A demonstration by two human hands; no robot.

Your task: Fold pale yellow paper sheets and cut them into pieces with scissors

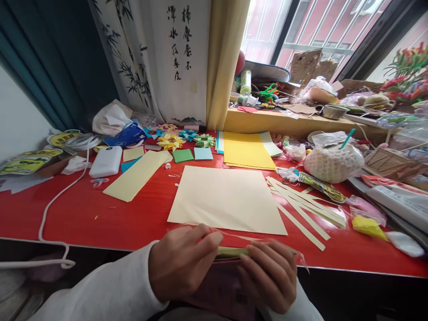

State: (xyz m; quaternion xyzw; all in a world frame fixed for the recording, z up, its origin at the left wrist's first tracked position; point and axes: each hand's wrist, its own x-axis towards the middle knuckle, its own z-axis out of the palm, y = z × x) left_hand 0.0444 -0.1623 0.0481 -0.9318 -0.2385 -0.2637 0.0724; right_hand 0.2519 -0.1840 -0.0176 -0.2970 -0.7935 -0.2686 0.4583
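Both my hands are at the near edge of the red table (100,218), holding a clear plastic pack of coloured paper (234,252) edge-on. My left hand (182,263) grips its left end, thumb on top. My right hand (270,276) holds its right part, fingers curled over it. Just beyond the hands lies a large cream paper sheet (227,200), flat on the table. Several thin cream paper strips (301,207) lie fanned out to its right.
A long cream strip (137,174) and a white power bank (106,161) with a cable (50,209) lie at left. Folded paper stars (187,139), small coloured squares (192,154) and a yellow sheet stack (245,150) sit behind. Cluttered bags and a net-wrapped object (332,162) fill the right.
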